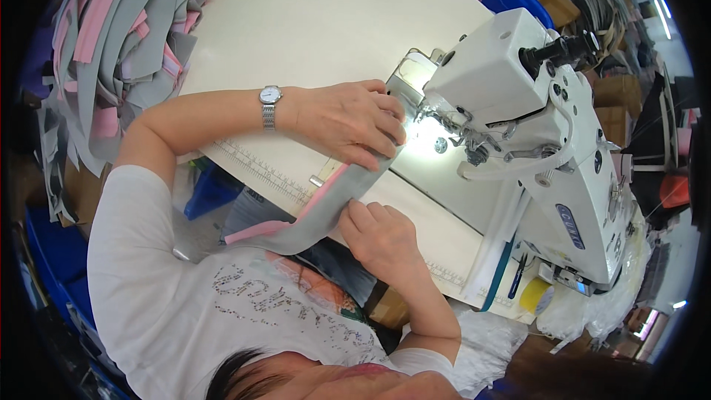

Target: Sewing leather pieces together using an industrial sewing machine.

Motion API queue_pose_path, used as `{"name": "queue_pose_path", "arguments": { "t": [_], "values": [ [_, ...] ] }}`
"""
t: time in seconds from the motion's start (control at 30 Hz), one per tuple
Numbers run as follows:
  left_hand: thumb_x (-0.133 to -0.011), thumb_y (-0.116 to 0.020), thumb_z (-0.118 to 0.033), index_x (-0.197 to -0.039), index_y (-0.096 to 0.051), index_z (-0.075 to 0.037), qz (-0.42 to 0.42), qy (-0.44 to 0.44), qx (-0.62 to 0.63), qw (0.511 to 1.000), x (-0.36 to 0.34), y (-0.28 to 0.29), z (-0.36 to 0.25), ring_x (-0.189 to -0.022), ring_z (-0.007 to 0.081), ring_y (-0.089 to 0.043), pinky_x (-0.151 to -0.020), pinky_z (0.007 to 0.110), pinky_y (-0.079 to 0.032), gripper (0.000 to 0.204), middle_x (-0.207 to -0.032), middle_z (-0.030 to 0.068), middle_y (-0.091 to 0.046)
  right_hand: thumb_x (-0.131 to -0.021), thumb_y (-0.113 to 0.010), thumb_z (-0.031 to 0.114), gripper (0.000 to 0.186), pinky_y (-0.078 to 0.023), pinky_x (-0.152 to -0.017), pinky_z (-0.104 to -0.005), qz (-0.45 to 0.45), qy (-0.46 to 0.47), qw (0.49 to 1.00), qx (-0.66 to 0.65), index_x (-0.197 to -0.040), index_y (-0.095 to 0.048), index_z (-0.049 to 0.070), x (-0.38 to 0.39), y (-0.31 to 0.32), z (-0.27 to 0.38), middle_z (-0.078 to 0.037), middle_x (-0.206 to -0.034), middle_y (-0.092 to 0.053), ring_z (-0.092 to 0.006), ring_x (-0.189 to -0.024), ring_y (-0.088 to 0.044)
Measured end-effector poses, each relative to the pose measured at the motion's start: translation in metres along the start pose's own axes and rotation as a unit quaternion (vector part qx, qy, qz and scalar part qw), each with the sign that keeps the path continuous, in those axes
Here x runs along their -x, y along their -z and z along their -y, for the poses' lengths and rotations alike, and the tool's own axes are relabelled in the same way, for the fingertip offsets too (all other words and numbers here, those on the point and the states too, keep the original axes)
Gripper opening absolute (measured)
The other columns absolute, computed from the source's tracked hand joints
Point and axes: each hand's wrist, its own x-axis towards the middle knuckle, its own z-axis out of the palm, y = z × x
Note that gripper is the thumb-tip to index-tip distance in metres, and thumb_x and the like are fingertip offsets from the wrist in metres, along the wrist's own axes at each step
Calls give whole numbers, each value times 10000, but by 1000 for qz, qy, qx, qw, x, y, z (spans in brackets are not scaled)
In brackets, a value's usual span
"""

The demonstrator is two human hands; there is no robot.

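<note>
Left hand [344,123] rests on a long grey-and-pink fabric strip [335,204] beside the white, angular-bodied sewing machine [485,67]; right hand [384,238] pinches the strip's lower edge.

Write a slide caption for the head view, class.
Left hand and right hand on a grey-and-pink strip beside a white sewing machine.

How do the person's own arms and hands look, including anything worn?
The left sleeve and right sleeve are short and white. The left hand has a silver metal-link wristwatch at its wrist, with a round white dial. The right hand has no watch; neither is gloved.
</note>
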Motion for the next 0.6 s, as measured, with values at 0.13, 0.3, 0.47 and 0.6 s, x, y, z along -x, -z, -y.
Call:
{"name": "queue_pose_path", "arguments": {
  "t": [0.13,0.3,0.47,0.6],
  "values": [
    [-833,-661,-352,-950,-681,-129,12,23,-1,1000,-1,1,-2,-1118,184,-520,-944,380,-389,253,-1121,-27,-640,-647,-616,133,253,-452,-542,-269,-10,-1,1000,6,-889,-643,65,2,-1,-2,-30,-928,-606,-145,-656,-541],
    [-832,-677,-350,-1018,-655,-144,13,24,-8,1000,-2,-5,6,-1137,208,-504,-943,424,-389,278,-1154,-14,-599,-674,-626,123,228,-464,-527,-286,-29,-1,1000,-2,-896,-647,77,6,-4,-13,-21,-988,-640,-146,-640,-565],
    [-866,-647,-319,-965,-681,-148,-35,11,-60,998,-5,-13,14,-1128,199,-522,-979,396,-378,201,-1134,46,-609,-683,-633,113,216,-480,-532,-300,-31,-12,999,-8,-896,-645,80,3,1,-30,-9,-961,-652,-153,-656,-586],
    [-873,-637,-293,-996,-673,-159,-42,24,-83,995,-8,-12,19,-1122,203,-530,-992,400,-373,185,-1140,79,-594,-690,-645,98,194,-500,-560,-311,-71,-36,997,-12,-883,-638,84,4,-6,-43,-7,-932,-658,-170,-703,-620]
  ]
}}
